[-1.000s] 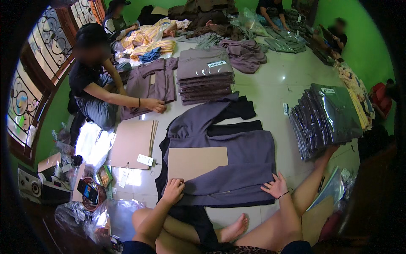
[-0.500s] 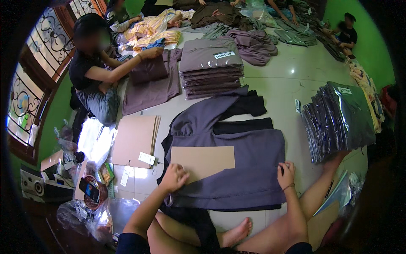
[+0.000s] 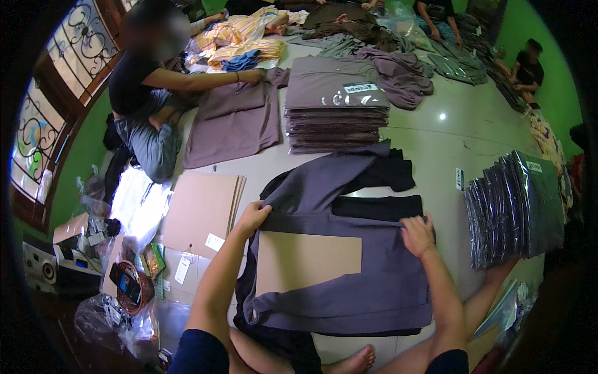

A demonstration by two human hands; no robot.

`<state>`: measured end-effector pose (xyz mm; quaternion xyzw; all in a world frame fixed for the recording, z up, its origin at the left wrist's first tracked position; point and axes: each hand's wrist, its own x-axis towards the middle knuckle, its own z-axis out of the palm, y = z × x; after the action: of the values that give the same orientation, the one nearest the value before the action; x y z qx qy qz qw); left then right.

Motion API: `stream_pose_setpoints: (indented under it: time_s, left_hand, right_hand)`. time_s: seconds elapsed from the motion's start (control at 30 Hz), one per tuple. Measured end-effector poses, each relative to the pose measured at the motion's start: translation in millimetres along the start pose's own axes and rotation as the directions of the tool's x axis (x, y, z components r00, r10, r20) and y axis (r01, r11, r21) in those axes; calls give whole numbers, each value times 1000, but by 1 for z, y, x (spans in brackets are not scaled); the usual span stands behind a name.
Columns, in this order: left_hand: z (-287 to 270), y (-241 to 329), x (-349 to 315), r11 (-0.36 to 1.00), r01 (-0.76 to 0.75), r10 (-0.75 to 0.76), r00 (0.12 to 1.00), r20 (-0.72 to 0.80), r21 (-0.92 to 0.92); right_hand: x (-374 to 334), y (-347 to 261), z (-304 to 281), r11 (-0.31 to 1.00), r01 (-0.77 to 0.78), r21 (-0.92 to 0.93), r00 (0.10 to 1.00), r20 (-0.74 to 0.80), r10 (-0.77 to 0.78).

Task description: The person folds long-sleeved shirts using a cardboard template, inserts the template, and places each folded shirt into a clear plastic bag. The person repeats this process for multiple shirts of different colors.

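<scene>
A dark grey garment (image 3: 305, 221) lies spread before me, its long sleeve stretched away at the far side. On top of it rests a tan cardboard sheet (image 3: 311, 258), and the garment's near part is folded up over the sheet's lower edge. My left hand (image 3: 254, 217) pinches the cloth at the far left, beyond the cardboard's corner. At the far right edge my right hand (image 3: 418, 235) has its fingers closed on the cloth. A black garment (image 3: 380, 207) shows from underneath, beyond the grey one.
Bagged folded garments (image 3: 336, 118) form a stack ahead; another bagged row (image 3: 511, 206) stands at right. Cardboard sheets (image 3: 202, 209) lie at left, near a basket (image 3: 137, 290) with a phone. A co-worker (image 3: 146, 93) handles a brown garment (image 3: 233, 121) at far left.
Both my hands have moved away from me to the garment's far edge; the left has left the folded near part. The co-worker's brown garment now lies flatter.
</scene>
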<state>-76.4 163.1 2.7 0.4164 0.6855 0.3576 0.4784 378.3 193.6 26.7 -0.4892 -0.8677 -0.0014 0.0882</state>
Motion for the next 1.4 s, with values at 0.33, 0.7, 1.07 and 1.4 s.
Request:
stream_pose_setpoints:
  time_s: [0.33,0.7,1.07,1.4]
  left_hand:
    - [-9,-55,-112,519,-560,549,798,250,646]
    - [13,-78,-110,887,-172,160,985,64,429]
    - [6,-68,-113,879,-202,172,979,106,432]
    - [61,-42,-123,201,-214,387,914,123,956]
  right_hand:
    - [-50,-46,-4,945,-193,264,958,-158,240]
    - [112,-244,35,841,538,-56,757,470,-454]
    - [5,-106,-89,795,358,-489,527,809,260]
    - [-147,-216,-43,776,-243,582,730,637,-249]
